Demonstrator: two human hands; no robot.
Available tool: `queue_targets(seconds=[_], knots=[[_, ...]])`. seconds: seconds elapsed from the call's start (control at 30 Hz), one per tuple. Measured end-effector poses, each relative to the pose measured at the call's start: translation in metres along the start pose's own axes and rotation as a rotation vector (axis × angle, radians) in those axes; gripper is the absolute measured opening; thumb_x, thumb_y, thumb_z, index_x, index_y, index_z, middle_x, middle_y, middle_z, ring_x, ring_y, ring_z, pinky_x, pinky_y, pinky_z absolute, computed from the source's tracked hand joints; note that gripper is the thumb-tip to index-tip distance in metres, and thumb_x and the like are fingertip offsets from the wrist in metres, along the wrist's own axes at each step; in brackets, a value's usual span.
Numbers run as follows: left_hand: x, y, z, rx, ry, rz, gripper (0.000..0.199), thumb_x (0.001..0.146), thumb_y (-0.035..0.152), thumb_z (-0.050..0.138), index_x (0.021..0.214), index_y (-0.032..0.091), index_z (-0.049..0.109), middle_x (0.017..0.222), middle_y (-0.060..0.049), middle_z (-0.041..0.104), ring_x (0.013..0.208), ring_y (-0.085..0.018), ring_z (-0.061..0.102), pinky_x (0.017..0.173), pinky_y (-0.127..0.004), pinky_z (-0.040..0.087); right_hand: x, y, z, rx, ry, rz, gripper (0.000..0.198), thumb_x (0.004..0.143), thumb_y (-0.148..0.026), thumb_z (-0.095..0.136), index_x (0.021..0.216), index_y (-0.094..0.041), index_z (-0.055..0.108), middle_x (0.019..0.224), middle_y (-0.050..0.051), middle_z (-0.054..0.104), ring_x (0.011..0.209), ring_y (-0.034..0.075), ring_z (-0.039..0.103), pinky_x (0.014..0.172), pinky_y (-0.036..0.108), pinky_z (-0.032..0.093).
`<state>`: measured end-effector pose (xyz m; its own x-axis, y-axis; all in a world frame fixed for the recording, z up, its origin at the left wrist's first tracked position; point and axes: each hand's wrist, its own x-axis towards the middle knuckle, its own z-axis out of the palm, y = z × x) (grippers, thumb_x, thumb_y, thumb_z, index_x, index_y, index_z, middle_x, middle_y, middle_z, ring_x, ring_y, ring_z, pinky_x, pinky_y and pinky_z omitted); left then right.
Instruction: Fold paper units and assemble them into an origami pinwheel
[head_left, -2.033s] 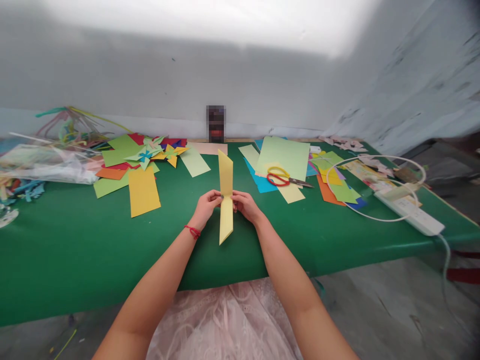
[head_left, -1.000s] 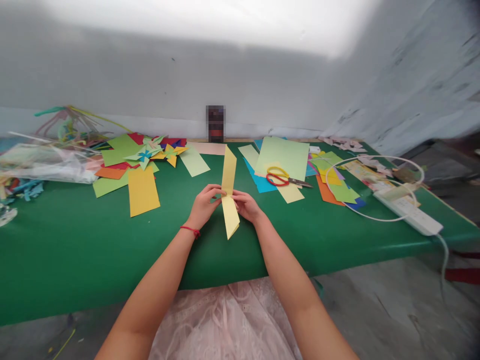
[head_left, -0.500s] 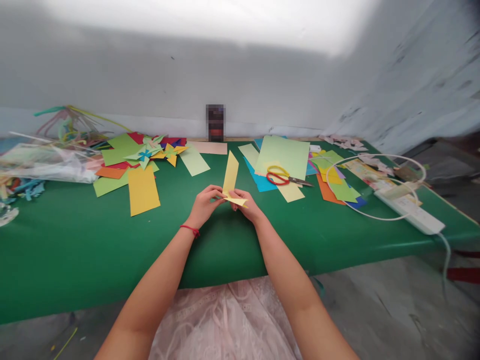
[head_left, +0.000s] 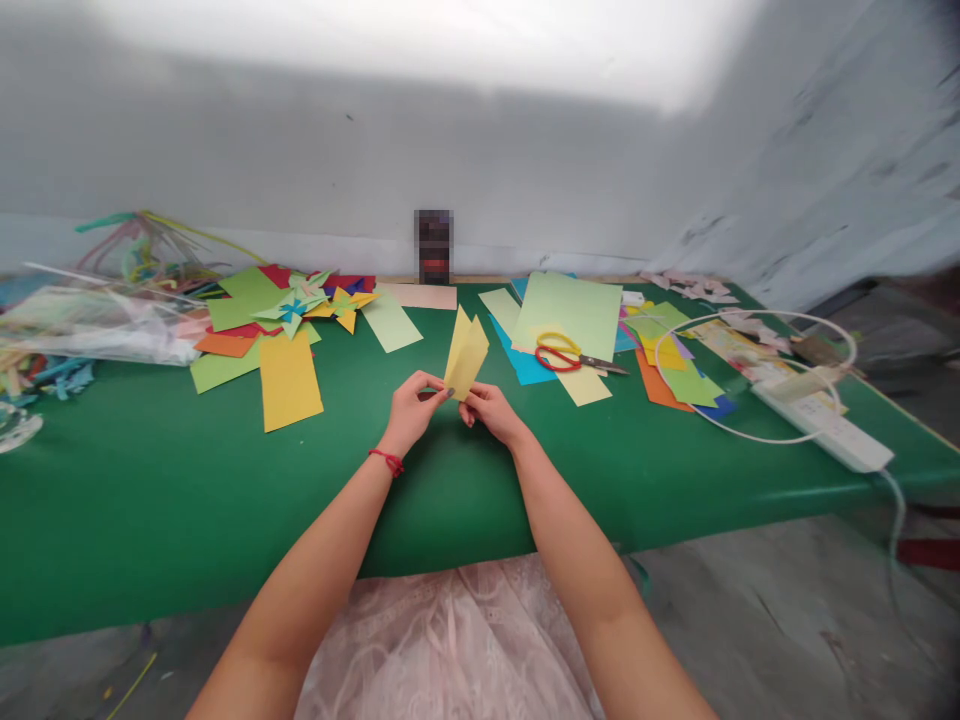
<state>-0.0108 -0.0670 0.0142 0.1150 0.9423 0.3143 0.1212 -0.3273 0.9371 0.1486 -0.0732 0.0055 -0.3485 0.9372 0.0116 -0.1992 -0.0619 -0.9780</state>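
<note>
A pale yellow sheet of paper, folded so that two pointed flaps rise side by side, stands upright between my hands above the green table. My left hand pinches its lower left corner between thumb and fingers. At the lower right edge, my right hand grips the paper with curled fingers; part of those fingers is hidden. Scissors with red and yellow handles lie to the right, on top of a pale green sheet. A deep yellow sheet rests to the left.
Folded paper stars sit among coloured sheets at the back left, beside a clear plastic bag. A white power strip and a looped white cable lie at the right. A dark pixelated object stands against the wall.
The flap that lay low toward the right has swung up, and now both halves of the yellow paper stand close together. My hands have stayed in nearly the same place.
</note>
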Motion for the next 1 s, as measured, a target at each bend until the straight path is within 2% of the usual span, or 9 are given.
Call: queue_targets(seconds=[0.3,0.6,0.87,1.0], knots=[[-0.0001,-0.0016,0.0012,-0.065,0.044,-0.096,0.019,0.071,0.034,0.066,0.073,0.016,0.06,0.077,-0.002,0.06,0.075,-0.015,0.059,0.071,-0.029,0.05,0.0002,0.0024,0.0008,0.043,-0.049,0.01,0.033,0.079,-0.043,0.058,0.093,-0.013,0.062,0.054,-0.001,0.059,0.044,0.007,0.048,0.048,0.021,0.041],[0.0018,-0.0067,0.0047,-0.143,0.131,-0.086,0.026,0.066,0.029,0.07,0.083,0.019,0.054,0.08,0.0,0.059,0.078,-0.014,0.059,0.073,-0.029,0.05,-0.0012,-0.0008,0.0048,0.03,-0.06,0.037,0.033,0.078,-0.043,0.058,0.092,-0.014,0.061,0.056,0.0,0.062,0.046,0.009,0.05,0.051,0.023,0.043],[0.0023,-0.007,0.0037,-0.146,0.131,-0.118,0.029,0.066,0.03,0.07,0.088,0.018,0.056,0.078,-0.002,0.063,0.077,-0.016,0.062,0.073,-0.031,0.05,0.0005,0.0001,0.0058,0.048,0.011,0.058,0.032,0.076,-0.044,0.057,0.087,-0.014,0.06,0.068,0.003,0.063,0.051,0.01,0.052,0.049,0.023,0.045],[0.0021,-0.0055,0.0025,-0.143,0.127,-0.132,0.032,0.067,0.031,0.07,0.093,0.018,0.058,0.077,-0.003,0.064,0.077,-0.016,0.063,0.074,-0.031,0.05,0.0018,0.0019,0.0066,0.081,0.016,0.048,0.041,0.081,-0.052,0.047,0.087,-0.014,0.06,0.073,0.005,0.063,0.053,0.011,0.054,0.047,0.024,0.047]])
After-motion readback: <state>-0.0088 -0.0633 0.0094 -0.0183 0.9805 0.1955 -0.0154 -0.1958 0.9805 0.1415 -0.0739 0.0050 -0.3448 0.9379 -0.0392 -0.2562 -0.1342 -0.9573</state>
